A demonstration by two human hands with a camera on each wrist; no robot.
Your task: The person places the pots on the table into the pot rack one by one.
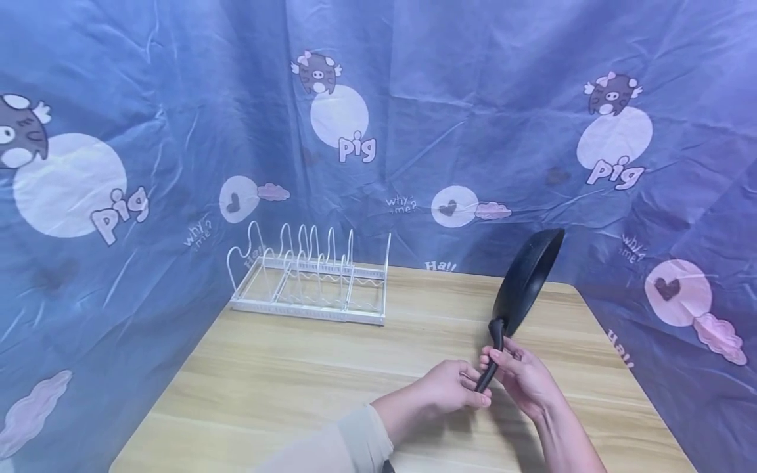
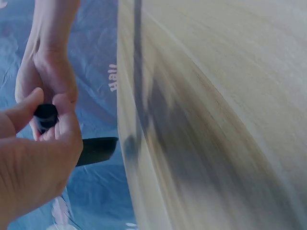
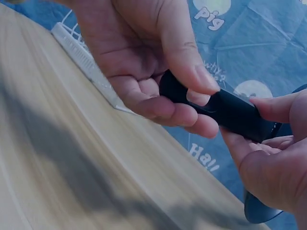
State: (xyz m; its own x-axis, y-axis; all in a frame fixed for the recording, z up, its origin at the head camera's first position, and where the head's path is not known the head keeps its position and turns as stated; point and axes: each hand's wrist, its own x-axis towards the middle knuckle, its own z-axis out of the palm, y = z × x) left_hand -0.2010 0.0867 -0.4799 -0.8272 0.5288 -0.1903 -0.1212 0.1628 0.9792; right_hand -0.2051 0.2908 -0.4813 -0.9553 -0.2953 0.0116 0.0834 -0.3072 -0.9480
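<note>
A black frying pan [image 1: 526, 282] is tilted steeply on its side above the right part of the table, its bowl pointing away from me. My left hand [image 1: 452, 389] pinches the end of its handle [image 3: 235, 112] between thumb and fingers. Closer to the bowl, my right hand [image 1: 526, 378] grips the same handle with thumb and fingers. In the left wrist view the handle's round end shows between the left thumb and fingers, with part of the pan [image 2: 97, 151] behind them. The right wrist view shows both hands on the handle; most of the bowl is out of frame.
A white wire rack [image 1: 307, 312] with several upright loops stands at the back left of the wooden table [image 1: 284, 381]. Blue printed cloth [image 1: 414, 131] hangs behind the table and along both sides.
</note>
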